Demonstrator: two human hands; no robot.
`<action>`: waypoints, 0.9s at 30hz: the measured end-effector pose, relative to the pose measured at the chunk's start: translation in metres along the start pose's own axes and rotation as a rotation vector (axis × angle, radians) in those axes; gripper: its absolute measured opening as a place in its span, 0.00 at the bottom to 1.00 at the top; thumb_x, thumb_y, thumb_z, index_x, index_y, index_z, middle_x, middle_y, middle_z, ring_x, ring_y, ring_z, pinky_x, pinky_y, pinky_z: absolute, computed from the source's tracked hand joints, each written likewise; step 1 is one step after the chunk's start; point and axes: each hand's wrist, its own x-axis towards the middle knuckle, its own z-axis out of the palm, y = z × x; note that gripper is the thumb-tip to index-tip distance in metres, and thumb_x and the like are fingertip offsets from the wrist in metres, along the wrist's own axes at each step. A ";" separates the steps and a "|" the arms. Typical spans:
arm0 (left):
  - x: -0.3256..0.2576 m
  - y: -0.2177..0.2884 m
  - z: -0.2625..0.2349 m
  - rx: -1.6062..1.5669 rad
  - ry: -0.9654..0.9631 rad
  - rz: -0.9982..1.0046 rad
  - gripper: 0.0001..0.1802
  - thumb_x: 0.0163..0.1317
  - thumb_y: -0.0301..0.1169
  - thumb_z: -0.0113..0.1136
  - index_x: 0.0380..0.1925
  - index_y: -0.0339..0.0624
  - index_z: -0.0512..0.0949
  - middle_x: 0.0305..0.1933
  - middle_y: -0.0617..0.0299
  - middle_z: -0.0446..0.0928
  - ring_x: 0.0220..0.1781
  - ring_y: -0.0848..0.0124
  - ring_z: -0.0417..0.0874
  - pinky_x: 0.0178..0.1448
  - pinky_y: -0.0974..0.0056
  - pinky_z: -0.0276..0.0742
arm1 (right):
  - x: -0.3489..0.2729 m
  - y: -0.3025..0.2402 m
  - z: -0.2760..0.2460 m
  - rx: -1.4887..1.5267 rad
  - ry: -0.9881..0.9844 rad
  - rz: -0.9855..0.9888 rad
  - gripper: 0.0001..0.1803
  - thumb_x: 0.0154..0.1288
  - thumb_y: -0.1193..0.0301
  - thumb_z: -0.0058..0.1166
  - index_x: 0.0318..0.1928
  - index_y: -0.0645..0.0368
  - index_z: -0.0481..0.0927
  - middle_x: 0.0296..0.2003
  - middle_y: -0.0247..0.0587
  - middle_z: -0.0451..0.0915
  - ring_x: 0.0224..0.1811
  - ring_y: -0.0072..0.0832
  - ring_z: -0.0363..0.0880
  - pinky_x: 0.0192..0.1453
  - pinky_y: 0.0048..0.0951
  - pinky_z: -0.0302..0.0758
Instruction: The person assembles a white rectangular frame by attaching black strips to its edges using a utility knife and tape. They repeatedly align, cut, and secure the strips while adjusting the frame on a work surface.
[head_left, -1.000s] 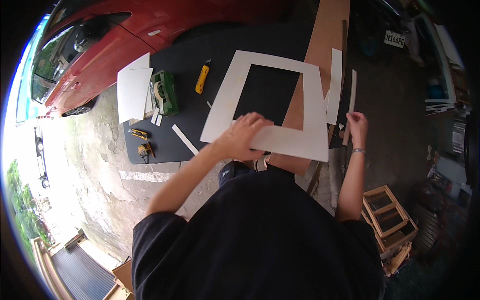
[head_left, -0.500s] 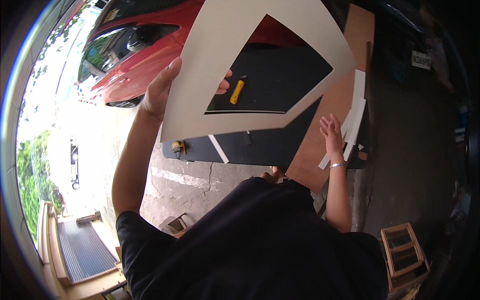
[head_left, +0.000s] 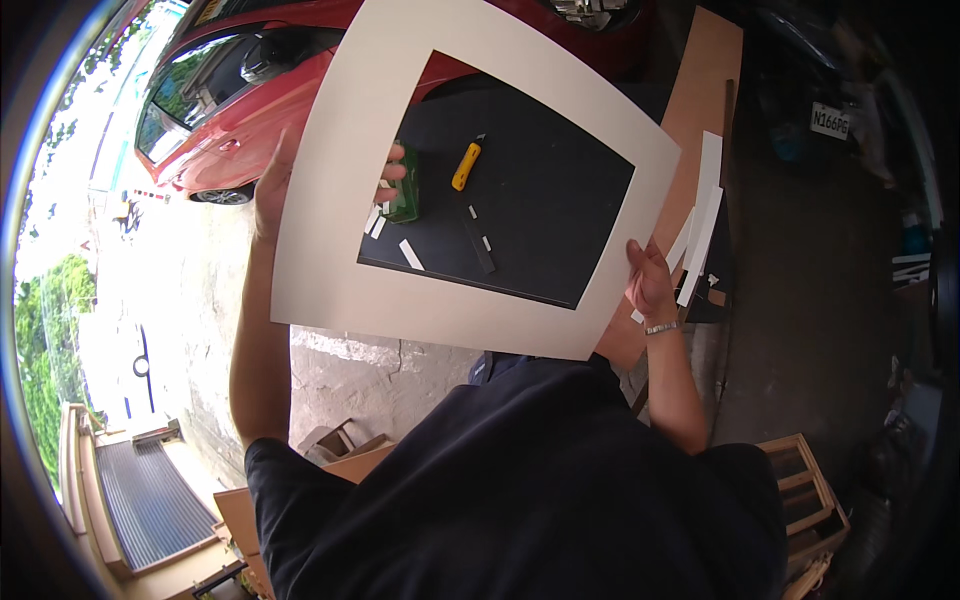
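A large white picture mat [head_left: 330, 290] with a four-sided window cut in it is held up over the black tabletop [head_left: 540, 180]. My left hand [head_left: 272, 190] grips its left border, thumb outside and fingertips showing through the window. At the lower right border, my right hand [head_left: 652, 280] is closed on the edge with the thumb on top. Through the window I see a yellow utility knife [head_left: 466, 166] lying on the table. A green object [head_left: 405, 190], partly hidden by my fingers, sits there beside several small white offcuts [head_left: 411, 254].
A long brown board [head_left: 700, 75] runs along the table's right side, with white strips [head_left: 706, 220] on it. Beyond the table stands a red car [head_left: 240, 130]. Wooden frames [head_left: 805, 500] are at the lower right; a ribbed panel [head_left: 155, 500] lies at the lower left.
The mat has come lower and nearer, and shifted left, turning more level. My right hand, free and spread before, now holds its right border. The green object has come into sight through the window.
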 end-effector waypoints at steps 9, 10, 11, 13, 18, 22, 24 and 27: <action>-0.032 -0.159 -0.065 -0.331 0.247 0.096 0.61 0.61 0.77 0.41 0.79 0.39 0.50 0.81 0.37 0.51 0.79 0.41 0.59 0.76 0.34 0.59 | -0.022 -0.001 0.052 -0.188 0.244 -0.252 0.25 0.75 0.70 0.58 0.68 0.59 0.71 0.59 0.35 0.80 0.60 0.24 0.78 0.65 0.28 0.74; -0.038 -0.175 -0.059 -0.557 0.138 0.153 0.60 0.62 0.77 0.39 0.80 0.41 0.49 0.82 0.40 0.50 0.80 0.43 0.57 0.77 0.34 0.56 | -0.027 -0.003 0.058 -0.234 0.259 -0.273 0.25 0.74 0.70 0.58 0.68 0.58 0.71 0.59 0.34 0.80 0.60 0.24 0.78 0.65 0.28 0.74; -0.041 -0.188 -0.054 -0.703 0.128 0.216 0.60 0.63 0.76 0.38 0.80 0.41 0.47 0.83 0.41 0.47 0.82 0.45 0.55 0.78 0.33 0.53 | -0.031 -0.001 0.061 -0.277 0.271 -0.282 0.25 0.74 0.70 0.58 0.69 0.58 0.71 0.59 0.34 0.80 0.60 0.24 0.77 0.64 0.28 0.73; -0.047 -0.207 -0.051 -0.991 0.122 0.343 0.58 0.65 0.75 0.36 0.81 0.42 0.45 0.84 0.44 0.43 0.84 0.48 0.49 0.80 0.33 0.48 | -0.039 0.006 0.064 -0.369 0.324 -0.304 0.25 0.75 0.68 0.57 0.69 0.56 0.71 0.60 0.34 0.79 0.62 0.26 0.76 0.66 0.31 0.71; -0.069 -0.208 -0.062 -1.171 0.059 0.279 0.65 0.59 0.82 0.36 0.80 0.39 0.46 0.84 0.42 0.43 0.84 0.48 0.47 0.81 0.33 0.42 | -0.061 0.009 0.072 -0.494 0.359 -0.332 0.24 0.77 0.68 0.53 0.70 0.56 0.70 0.61 0.35 0.78 0.63 0.27 0.75 0.68 0.33 0.70; -0.089 -0.195 -0.087 -1.168 0.063 0.296 0.63 0.60 0.78 0.44 0.79 0.39 0.48 0.84 0.46 0.46 0.84 0.48 0.49 0.81 0.38 0.48 | -0.069 -0.003 0.091 -0.589 0.401 -0.387 0.24 0.77 0.68 0.53 0.70 0.58 0.70 0.60 0.35 0.79 0.62 0.27 0.76 0.67 0.33 0.72; -0.101 -0.196 -0.113 -1.097 -0.080 0.297 0.64 0.58 0.79 0.47 0.79 0.38 0.51 0.82 0.46 0.52 0.82 0.49 0.54 0.80 0.41 0.54 | -0.070 -0.024 0.097 -0.645 0.365 -0.403 0.24 0.77 0.68 0.53 0.70 0.59 0.70 0.59 0.35 0.80 0.59 0.27 0.78 0.65 0.33 0.73; -0.124 -0.215 -0.165 -0.975 -0.059 0.199 0.68 0.53 0.82 0.50 0.77 0.35 0.54 0.76 0.45 0.64 0.78 0.51 0.65 0.78 0.44 0.62 | -0.055 -0.067 0.103 -0.786 0.335 -0.388 0.23 0.78 0.68 0.52 0.69 0.62 0.70 0.60 0.38 0.79 0.61 0.25 0.76 0.65 0.31 0.72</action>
